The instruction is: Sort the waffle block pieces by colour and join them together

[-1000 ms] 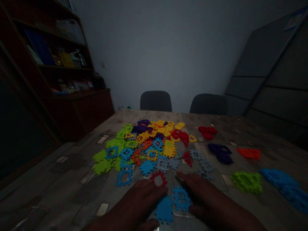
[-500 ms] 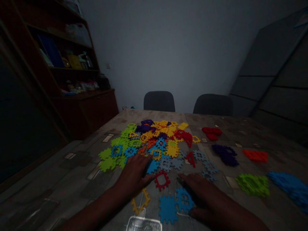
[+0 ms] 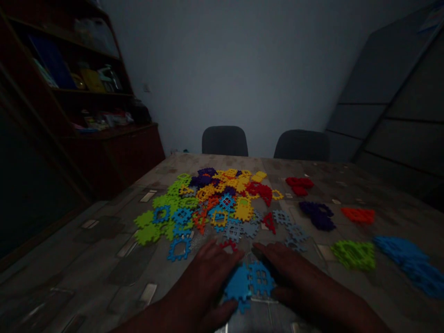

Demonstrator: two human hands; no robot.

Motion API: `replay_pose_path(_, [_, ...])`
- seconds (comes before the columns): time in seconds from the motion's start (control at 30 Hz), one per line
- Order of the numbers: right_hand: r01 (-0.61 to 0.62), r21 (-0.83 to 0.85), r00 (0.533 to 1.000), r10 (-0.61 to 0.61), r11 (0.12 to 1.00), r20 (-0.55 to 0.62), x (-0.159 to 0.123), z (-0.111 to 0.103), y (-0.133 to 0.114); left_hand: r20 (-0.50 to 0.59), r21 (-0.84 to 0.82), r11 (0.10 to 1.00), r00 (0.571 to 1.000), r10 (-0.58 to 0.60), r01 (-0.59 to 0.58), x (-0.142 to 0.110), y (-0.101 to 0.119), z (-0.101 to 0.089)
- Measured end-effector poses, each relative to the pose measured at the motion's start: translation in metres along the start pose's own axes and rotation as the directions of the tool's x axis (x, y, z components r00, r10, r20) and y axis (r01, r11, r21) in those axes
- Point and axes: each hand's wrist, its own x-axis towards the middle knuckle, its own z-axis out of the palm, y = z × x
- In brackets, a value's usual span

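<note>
My left hand is low in front of me, its fingers and thumb at the left side of a solid blue square tile with toothed edges. Another bit of blue pokes out below that tile, by the thumb. Just to the right lies a blue window tile. My right hand rests beside it, fingers stretched out and thumb apart, near its right edge. A red frame piece is partly covered by my left fingers.
A mixed heap of toothed pieces spreads ahead, with a blue open frame at its near edge. On the right stand separate groups: red, purple, orange, green and blue. Two chairs stand behind the table.
My left hand has come back from the heap toward me, to the blue tile. A blue open frame now shows at the heap's near edge. The right hand has hardly moved.
</note>
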Motion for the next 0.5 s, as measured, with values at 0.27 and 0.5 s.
replay_pose_path(0.27, [-0.021,-0.018,0.999,0.021,1.000,0.040,-0.001,-0.006,-0.007,0.205,-0.033,0.997,0.977,-0.061,0.069,0.007,0.014,-0.011])
replay_pose_path(0.5, [0.010,-0.026,1.000,-0.011,1.000,-0.026,-0.003,0.008,0.012,0.098,-0.088,0.992,0.992,-0.081,0.090,0.006,0.003,-0.019])
